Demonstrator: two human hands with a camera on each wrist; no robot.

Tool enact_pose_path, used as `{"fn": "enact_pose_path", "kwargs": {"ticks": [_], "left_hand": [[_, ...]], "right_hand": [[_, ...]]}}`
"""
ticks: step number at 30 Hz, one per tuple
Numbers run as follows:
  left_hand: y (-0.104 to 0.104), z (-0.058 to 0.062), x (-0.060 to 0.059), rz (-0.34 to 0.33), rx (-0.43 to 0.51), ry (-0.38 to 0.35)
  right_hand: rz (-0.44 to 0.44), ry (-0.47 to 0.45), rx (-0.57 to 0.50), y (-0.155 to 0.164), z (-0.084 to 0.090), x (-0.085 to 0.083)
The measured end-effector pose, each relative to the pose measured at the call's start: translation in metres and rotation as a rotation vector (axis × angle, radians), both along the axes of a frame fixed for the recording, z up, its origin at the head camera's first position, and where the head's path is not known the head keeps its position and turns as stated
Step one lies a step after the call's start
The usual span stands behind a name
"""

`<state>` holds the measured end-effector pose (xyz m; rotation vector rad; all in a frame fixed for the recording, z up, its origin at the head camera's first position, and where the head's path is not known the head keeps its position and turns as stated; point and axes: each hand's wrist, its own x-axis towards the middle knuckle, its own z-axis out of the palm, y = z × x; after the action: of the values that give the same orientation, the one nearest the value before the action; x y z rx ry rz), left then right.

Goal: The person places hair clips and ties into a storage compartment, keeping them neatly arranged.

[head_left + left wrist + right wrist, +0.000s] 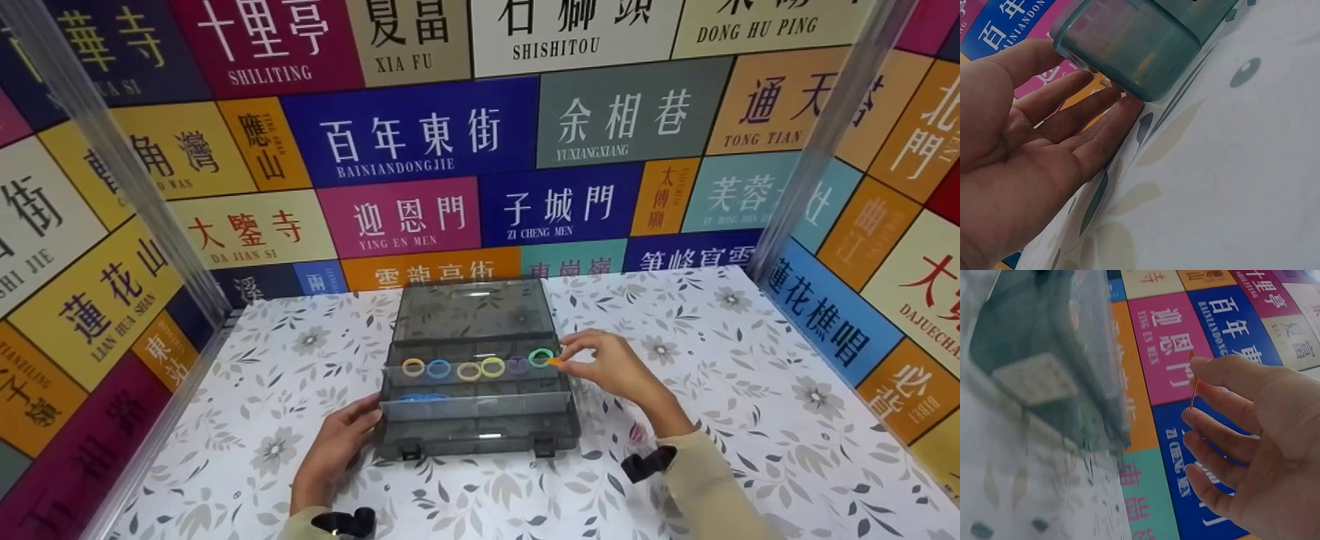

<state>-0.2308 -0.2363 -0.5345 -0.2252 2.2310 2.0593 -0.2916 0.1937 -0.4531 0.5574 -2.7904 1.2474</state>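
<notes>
Delicately, the right hand (611,371) pinches a thin orange elastic ring (554,361) between thumb and forefinger at the right end of the smoky translucent plastic organiser box (480,435), beside a row of coloured rings (475,367) in its middle compartment. The left hand (337,446), fingers straight, presses the box's near-left corner, seemingly steadying it on the floral tablecloth (750,420).

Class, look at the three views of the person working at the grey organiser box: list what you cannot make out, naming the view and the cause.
1. Blue items in the box's front row: head view, the tinted divider hides their shape.
2. Orange ring held by the right hand: right wrist view, seen edge-on only.
3. Box interior: right wrist view, blurred.
4. Left hand thumb tip: left wrist view, behind the box corner.
</notes>
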Motion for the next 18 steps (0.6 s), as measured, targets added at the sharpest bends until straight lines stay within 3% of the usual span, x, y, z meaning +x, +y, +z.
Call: {"fn": "enact_pose_path", "kwargs": {"ticks": [9, 18], "left_hand": [[0.002, 0.003, 0.001, 0.007, -0.016, -0.027], [-0.001, 0.0, -0.001, -0.004, -0.009, -0.011]], "right_hand": [[0.088, -0.049, 0.001, -0.041, 0.007, -0.006], [0.144, -0.002, 0.037, -0.085, 0.016, -0.017]]}}
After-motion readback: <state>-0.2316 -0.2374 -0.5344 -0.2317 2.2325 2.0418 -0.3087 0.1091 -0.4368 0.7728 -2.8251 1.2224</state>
